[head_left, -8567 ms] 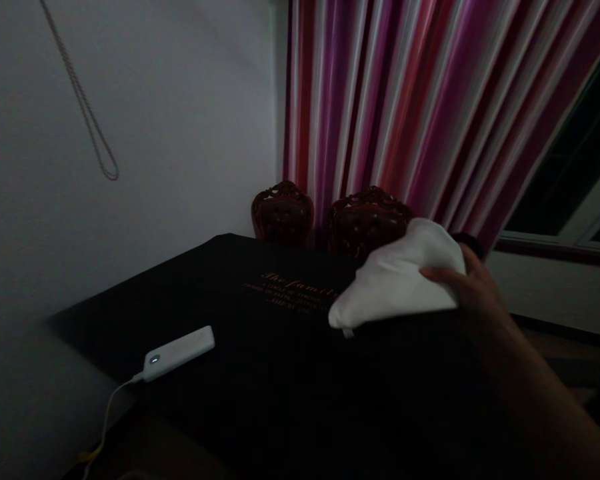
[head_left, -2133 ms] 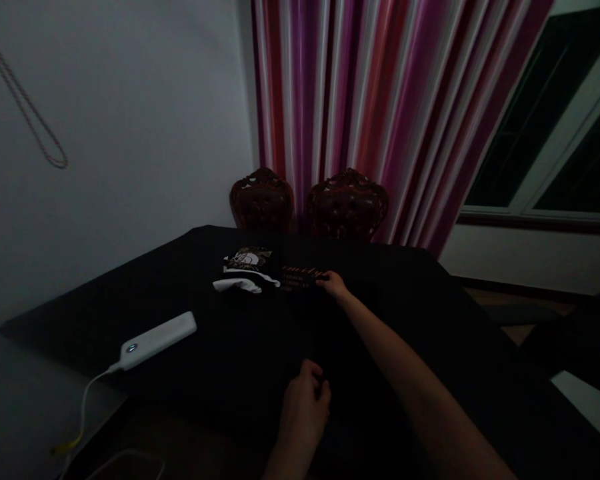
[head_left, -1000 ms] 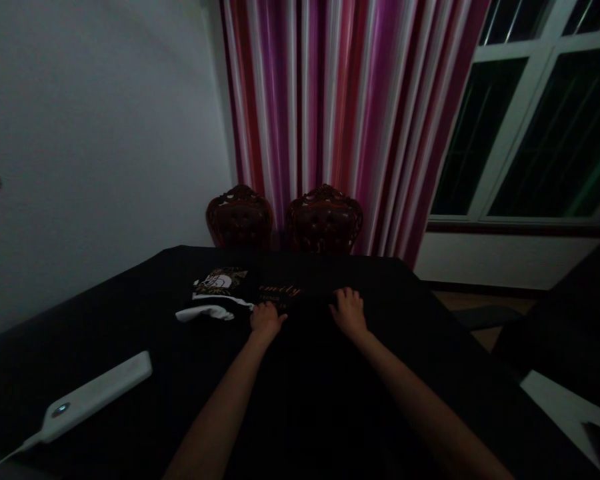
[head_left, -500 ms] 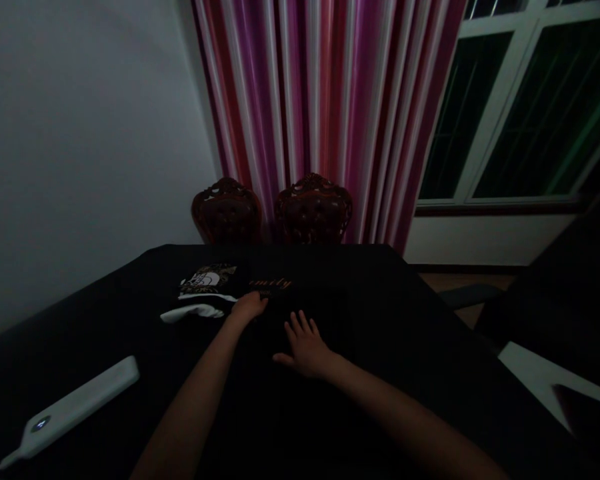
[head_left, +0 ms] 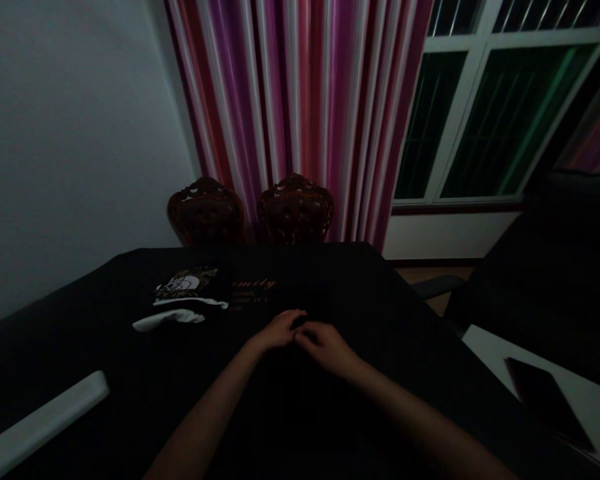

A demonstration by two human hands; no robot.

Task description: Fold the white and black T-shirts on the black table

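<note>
The left hand (head_left: 280, 331) and right hand (head_left: 325, 347) are meeting mid-table (head_left: 380, 300), fingers curling together, seemingly pinching a dark cloth (head_left: 310, 300), dimness obscuring it; far-left, a folded printed garment (head_left: 187, 285) is lying, apparently finished.

**Dim room, heavy shadow**

I get very little light here; the wall (head_left: 70, 133) and striped curtain (head_left: 300, 100) read brightest. The black cloth (head_left: 380, 320) swallows detail, perhaps hiding folds. Edges bend, and the window (head_left: 485, 113) frame leans.
</note>
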